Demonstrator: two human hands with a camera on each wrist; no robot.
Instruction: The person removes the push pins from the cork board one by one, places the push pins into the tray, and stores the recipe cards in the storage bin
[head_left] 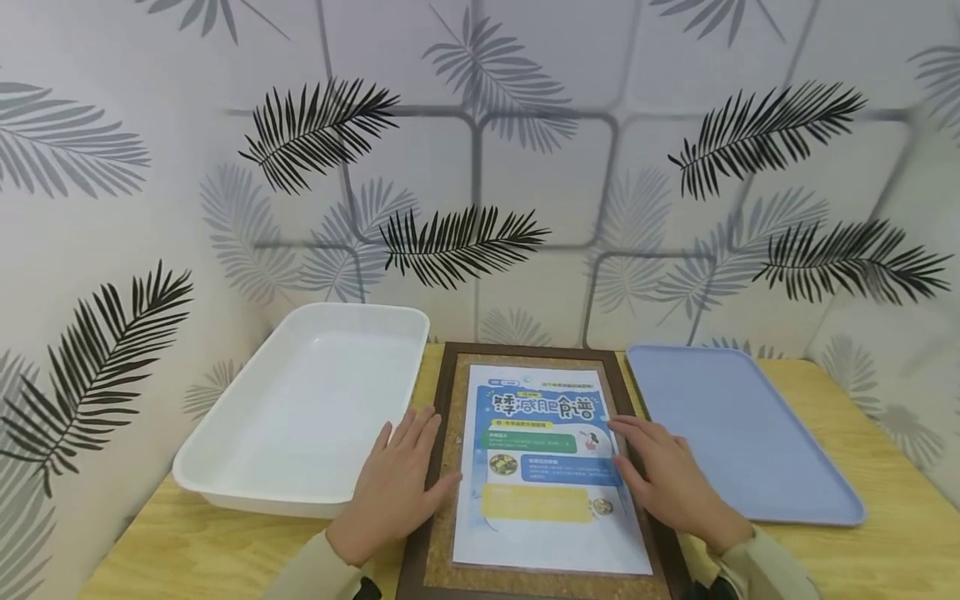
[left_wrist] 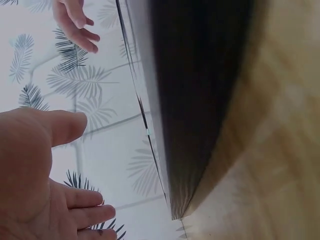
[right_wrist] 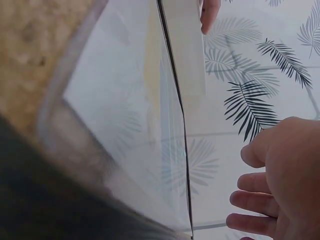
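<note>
Leaf-patterned backdrop behind, wood-grain table below, and between two trays lies a brown wooden frame, flat on the tabletop! White deep-sided tray to its left, shallow blue tray to its right.

Now look at the geometry: the frame's long axis runs away from the person, portrait-fashion, straight between the hands, its near end cut off by the bottom of the head view. Left hand at the left long side, right hand at the right one, and neither is clearly nearer; they flank it almost evenly. Both are spread loosely, fingers fairly straight, nothing in their grasp, and the wrist views put daylight between each hand and the frame's face.

On to the print! Under a clear cover, with cork backing around it, sits a blue-and-white poster, top edge away from the person. The big heading ends 减肥食谱, "slimming recipes"; the stylised characters ahead of it are harder to call. Green, blue and yellow panels follow, their small lines too fine to read. No brand can be made out.
</note>
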